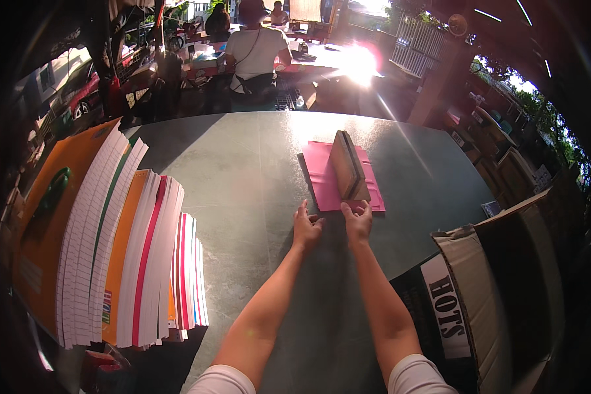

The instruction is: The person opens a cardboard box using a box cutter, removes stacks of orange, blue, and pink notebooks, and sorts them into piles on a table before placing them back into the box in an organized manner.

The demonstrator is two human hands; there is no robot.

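Observation:
A brown block (349,165), wood-like with a dark band along its edge, stands on its narrow side on a pink sheet (320,172). A dark edge shows under the sheet's left side. My right hand (357,222) is at the near end of the block, thumb and fingers apart and curved; whether the fingertips touch the block or the sheet I cannot tell. My left hand (306,227) hovers over the table, just left of the sheet's near corner, with fingers spread and nothing in them.
Tall stacks of books or notebooks (121,256) with orange covers line the left side of the grey-green table (243,164). At the near right stands a cardboard box (473,289). Beyond the table a person in a white shirt (256,56) stands, and boxes (512,174) fill the far right.

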